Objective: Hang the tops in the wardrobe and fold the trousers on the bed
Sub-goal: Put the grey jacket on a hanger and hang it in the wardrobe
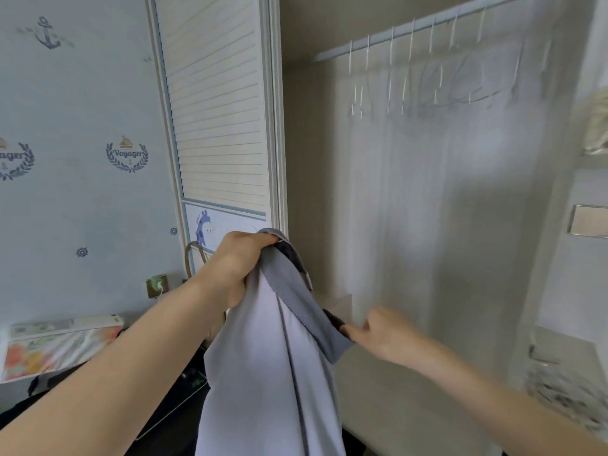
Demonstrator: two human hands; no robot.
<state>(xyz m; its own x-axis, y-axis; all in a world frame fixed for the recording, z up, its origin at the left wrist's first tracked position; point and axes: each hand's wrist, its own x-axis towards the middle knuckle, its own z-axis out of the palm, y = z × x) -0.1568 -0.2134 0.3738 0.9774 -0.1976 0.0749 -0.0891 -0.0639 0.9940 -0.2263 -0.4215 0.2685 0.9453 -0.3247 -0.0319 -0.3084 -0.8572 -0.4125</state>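
You face the open wardrobe [427,209], its louvred door [217,103] slid to the left edge. A rail [424,24] runs along the top of the wardrobe, and seven wire hangers [411,64] hang from it, bunched near the rail's middle; blur makes that count uncertain.

One top [263,373], pale lilac with a darker grey ribbed neckband, hangs in front of the wardrobe's left edge, below the level of the rail and well apart from the hangers.

Your left hand [238,261] is closed in a fist round the upper part of the neckband, fingers curled tight, so the cloth drops straight down from it. Your right hand [378,334] sits lower and to the right, thumb and forefinger pinching the neckband's lower end and pulling it out sideways, the other fingers loosely bent. The neckband stretches in a slant between the two hands.

At the left edge of the view lies one floral cloth [56,350].
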